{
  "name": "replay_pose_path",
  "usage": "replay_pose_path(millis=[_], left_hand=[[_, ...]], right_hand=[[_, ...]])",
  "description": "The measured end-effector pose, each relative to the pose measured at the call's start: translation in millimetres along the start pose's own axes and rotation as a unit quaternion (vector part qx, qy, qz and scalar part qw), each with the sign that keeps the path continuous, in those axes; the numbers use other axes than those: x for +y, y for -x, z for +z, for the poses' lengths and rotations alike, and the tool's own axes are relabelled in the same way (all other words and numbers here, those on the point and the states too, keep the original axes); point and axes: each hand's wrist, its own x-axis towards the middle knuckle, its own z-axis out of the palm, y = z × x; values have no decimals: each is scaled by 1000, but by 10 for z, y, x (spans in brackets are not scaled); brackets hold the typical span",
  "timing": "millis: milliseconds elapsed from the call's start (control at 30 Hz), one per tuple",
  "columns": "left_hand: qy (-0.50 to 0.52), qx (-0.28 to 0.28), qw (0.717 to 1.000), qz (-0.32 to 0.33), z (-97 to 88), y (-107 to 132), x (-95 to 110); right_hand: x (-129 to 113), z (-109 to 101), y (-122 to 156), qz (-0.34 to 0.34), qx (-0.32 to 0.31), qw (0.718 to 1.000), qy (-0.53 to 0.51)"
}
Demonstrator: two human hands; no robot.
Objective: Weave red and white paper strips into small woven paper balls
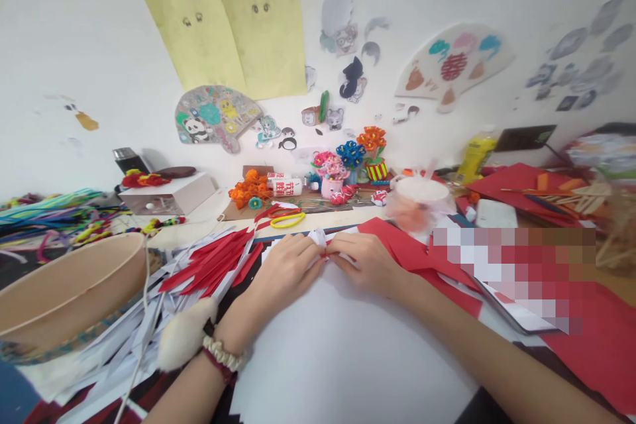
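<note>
Paper scrap (318, 236) pinched by left hand (291, 262) and right hand (366, 264), fingertips nearly meeting; likely light, soft, easily creased; best gripped gently at edges.

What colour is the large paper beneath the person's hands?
The paper is white; the head view shows it best.

We face a smooth white wall (64, 0) in soft, even light. On it we see two large pale yellow paper sheets (271, 50) with drawn eyes, a colourful fan-shaped panda panel (213, 116), a white fan-shaped panel with a red emblem (454, 66), and small cartoon cut-outs (352, 78). Below, we see a cream-coloured tabletop (342, 217).
</note>
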Motion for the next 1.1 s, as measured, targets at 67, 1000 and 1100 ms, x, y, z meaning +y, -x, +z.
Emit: replay_pose_path(millis=[67,1000,1100], left_hand=[[-35,7,999,14,-9,-2,-6],[-59,-68,995,44,-28,-42,17],[-44,-80,995,34,-36,-50,36]], right_hand=[[6,4,4,5,3,1000,-3],[79,5,7,-118,5,983,141],[77,-19,-1,-109,1,988,112]])
